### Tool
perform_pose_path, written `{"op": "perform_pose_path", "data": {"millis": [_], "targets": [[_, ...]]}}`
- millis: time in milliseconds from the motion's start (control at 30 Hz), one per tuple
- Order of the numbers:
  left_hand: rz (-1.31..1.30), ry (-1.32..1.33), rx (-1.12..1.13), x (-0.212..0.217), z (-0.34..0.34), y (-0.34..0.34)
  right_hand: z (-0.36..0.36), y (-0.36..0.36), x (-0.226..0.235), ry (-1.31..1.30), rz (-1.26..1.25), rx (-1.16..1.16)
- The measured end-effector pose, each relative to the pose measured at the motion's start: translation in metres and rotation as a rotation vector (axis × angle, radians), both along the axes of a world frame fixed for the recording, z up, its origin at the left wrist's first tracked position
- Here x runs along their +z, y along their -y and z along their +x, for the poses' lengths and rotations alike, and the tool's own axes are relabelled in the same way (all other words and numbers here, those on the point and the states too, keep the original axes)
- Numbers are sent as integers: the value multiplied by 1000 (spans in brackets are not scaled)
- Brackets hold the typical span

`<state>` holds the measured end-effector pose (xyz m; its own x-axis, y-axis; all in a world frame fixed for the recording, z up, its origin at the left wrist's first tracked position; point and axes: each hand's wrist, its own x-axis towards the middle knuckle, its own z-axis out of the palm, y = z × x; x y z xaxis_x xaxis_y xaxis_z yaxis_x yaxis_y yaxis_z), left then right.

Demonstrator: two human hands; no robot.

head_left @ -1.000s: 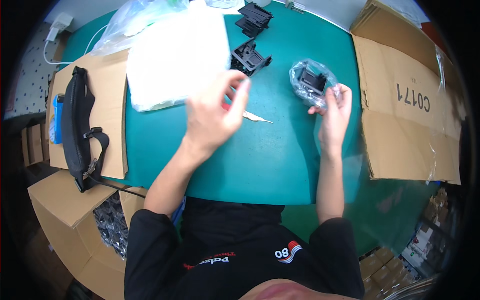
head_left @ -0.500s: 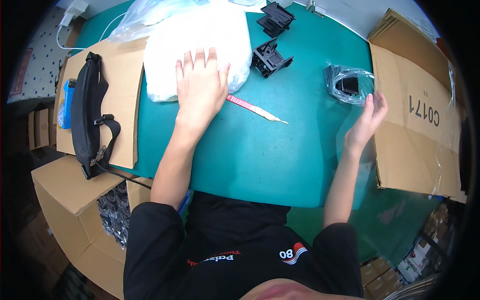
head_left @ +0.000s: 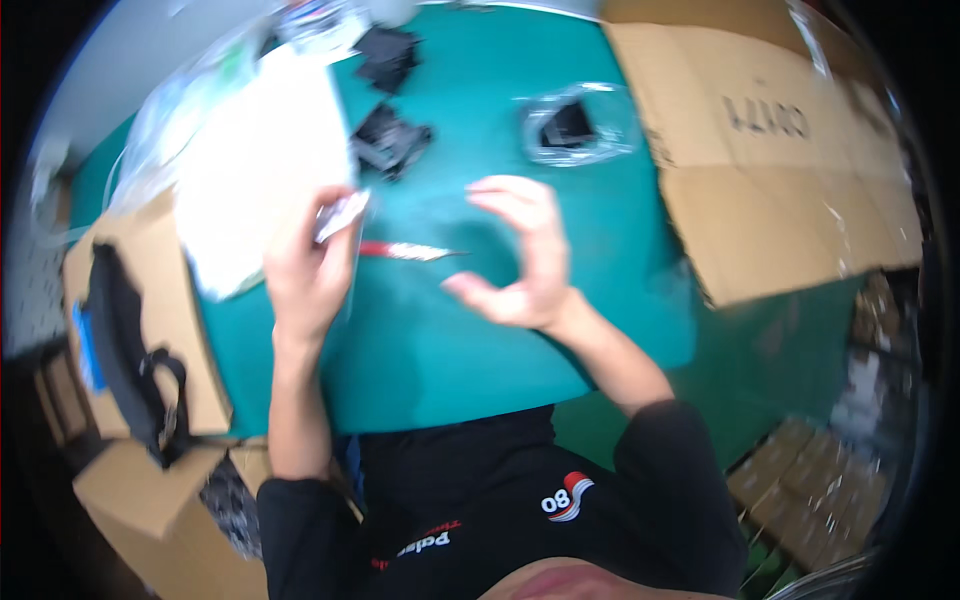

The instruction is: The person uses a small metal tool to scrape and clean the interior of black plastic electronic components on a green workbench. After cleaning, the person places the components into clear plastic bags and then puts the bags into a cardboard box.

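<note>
My left hand (head_left: 305, 265) is closed on a crumpled piece of clear plastic film (head_left: 342, 217), held in front of the large white bag (head_left: 265, 160). To its right, my right hand (head_left: 525, 258) is raised over the table with thumb and fingers spread, holding nothing. Between the two hands a slim knife with a red handle (head_left: 405, 251) points its tip to the right; motion smears it. Two black plastic parts (head_left: 390, 142) (head_left: 388, 58) lie beyond it, beside the white bag. Another black part (head_left: 568, 125) sits inside a clear bag (head_left: 605, 145), farther right.
The green table (head_left: 480, 370) has a large cardboard box (head_left: 760, 210) at its right. On the left, a black waist bag (head_left: 125, 340) rests on a cardboard sheet (head_left: 165, 290). Below it stands an open carton (head_left: 150, 490) holding dark wrapped items (head_left: 232, 510).
My left hand has come off the white bag and now grips film. My right hand has left the bagged part and moved inward. The view has turned, shifting the table things leftward.
</note>
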<state>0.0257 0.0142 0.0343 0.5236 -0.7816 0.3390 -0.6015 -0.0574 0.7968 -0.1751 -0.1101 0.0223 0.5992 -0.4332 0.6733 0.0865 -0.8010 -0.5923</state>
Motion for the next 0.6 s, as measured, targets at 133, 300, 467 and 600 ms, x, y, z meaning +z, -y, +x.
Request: {"op": "perform_pose_path", "data": {"millis": [133,300,467,600], "targets": [[26,-289,-309,1,-32,0,4,-9,-5,-102,269,193],[57,-561,-268,-5,-37,-3,0,-8,1,-406,657,293],[177,-889,-271,7,-28,6,0,0,-9,-87,964,62],[172,-866,-316,-24,-14,1,1,9,-13,40,1110,-38]]}}
